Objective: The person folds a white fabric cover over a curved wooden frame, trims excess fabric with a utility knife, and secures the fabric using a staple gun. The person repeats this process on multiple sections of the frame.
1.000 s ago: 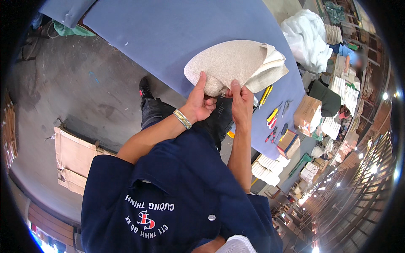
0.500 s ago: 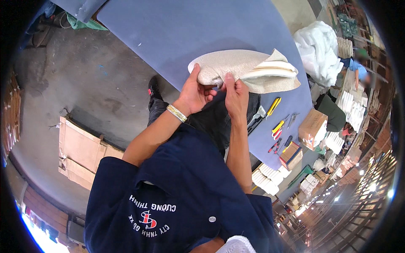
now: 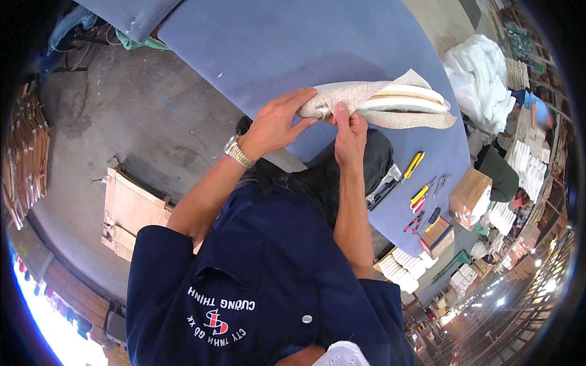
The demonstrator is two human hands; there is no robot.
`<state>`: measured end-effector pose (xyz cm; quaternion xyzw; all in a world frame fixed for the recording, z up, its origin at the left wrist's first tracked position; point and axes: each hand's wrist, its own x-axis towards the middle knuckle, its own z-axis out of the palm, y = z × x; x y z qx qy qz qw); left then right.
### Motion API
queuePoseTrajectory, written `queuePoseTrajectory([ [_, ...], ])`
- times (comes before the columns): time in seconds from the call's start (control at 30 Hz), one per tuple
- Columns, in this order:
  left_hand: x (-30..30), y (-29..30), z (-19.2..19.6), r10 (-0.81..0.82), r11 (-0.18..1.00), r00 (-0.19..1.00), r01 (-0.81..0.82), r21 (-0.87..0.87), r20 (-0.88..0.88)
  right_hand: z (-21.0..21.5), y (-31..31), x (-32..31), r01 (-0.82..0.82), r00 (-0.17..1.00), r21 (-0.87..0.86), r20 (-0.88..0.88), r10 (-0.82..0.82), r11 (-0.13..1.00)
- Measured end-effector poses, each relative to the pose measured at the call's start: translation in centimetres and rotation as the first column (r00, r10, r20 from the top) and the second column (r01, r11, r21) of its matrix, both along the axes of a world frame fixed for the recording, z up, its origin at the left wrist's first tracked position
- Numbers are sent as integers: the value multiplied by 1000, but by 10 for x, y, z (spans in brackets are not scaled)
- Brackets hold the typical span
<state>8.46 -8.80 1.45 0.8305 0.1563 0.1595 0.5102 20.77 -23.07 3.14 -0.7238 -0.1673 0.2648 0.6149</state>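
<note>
A padded cushion piece lies over the blue-topped table, with white foam and a thin tan layer showing at its open right end. Beige woven fabric wraps round it, and a loose flap sticks up at the right. My left hand is at the cushion's left end, its fingers laid over the top and the thumb below. My right hand pinches the fabric's near edge between thumb and fingers, just right of the left hand. Some right-hand fingertips are hidden by the fabric.
On the blue table, a yellow cutter knife, pliers and other hand tools lie at the right. Cardboard boxes stand beyond them. White foam sheeting is heaped at the far right. Another person is farther off.
My left hand has turned from holding the near edge to lying over the cushion's left end. The cushion appears slightly lower and farther right, and the whole view has shifted.
</note>
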Motion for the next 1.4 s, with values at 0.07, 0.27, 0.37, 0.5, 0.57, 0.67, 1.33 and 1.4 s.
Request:
queuePoseTrajectory([
  [0.07, 6, 4, -4, -56, 998, 998, 56, -25, 3, -6, -2, -1, -2, 1000, 19, -3, 3, 1000],
  [0.27, 11, 10, -7, -91, 993, 996, 91, -70, 11, -14, 0, -1, -16, 999, 105, -37, 20, 994],
  [0.37, 12, 8, -5, -76, 992, 997, 78, -97, 19, -18, -2, 2, -42, 997, 130, -51, 49, 991],
  [0.5, 13, 3, -6, -33, 998, 997, 37, -56, 74, -23, -2, 1, -56, 998, 126, -27, 60, 991],
  [0.57, 15, 2, -6, -19, 999, 993, 23, -33, 117, -20, 2, 1, -54, 998, 126, -12, 56, 991],
  [0.67, 17, 1, -15, 23, 997, 984, -11, -70, 177, -31, 5, 4, -72, 997, 114, 23, 70, 991],
  [1.33, 33, 7, -20, 115, 923, 986, -151, -353, -120, -40, 8, 2, -202, 957, 31, 218, 190, 979],
  [1.4, 40, 0, -24, 62, 941, 984, -114, -319, -168, -39, 3, 7, -208, 963, 29, 182, 199, 978],
])
